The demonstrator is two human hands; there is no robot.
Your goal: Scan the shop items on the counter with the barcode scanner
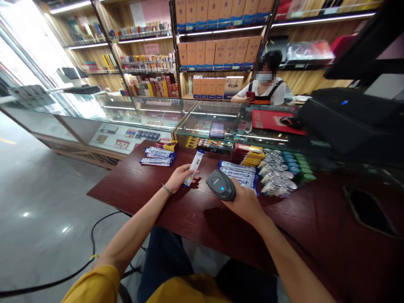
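- Looking down from the head camera, two bare arms reach over a dark red wood table (132, 189).
- Left hand (178, 177): it is open like a cup, palm up. Its fingers (192, 179) curl in under a thin blue and white snack bar packet (194, 168), and the thumb presses on the packet. The fingers are closed on it, so the packet stands tilted up in the hand.
- Right hand (244, 203): it wraps around a black and gray barcode scanner (221, 185). Its fingers (229, 198) are clamped on the scanner's body. A small blue light glows on top.
- Scanner and packet: they are near each other, but not touching.
- Just past the hands: a pile of blue and white bars (240, 177) lies by the scanner, and another pile (158, 156) lies to the left. Red and yellow packs (248, 155) and shiny silver packets (277, 174) sit close by.
- Right side of the table: a black phone (369, 210) lies flat.
- Behind the glass counter (142, 111): a person in a face mask (265, 80) holds a small red thing in one hand.
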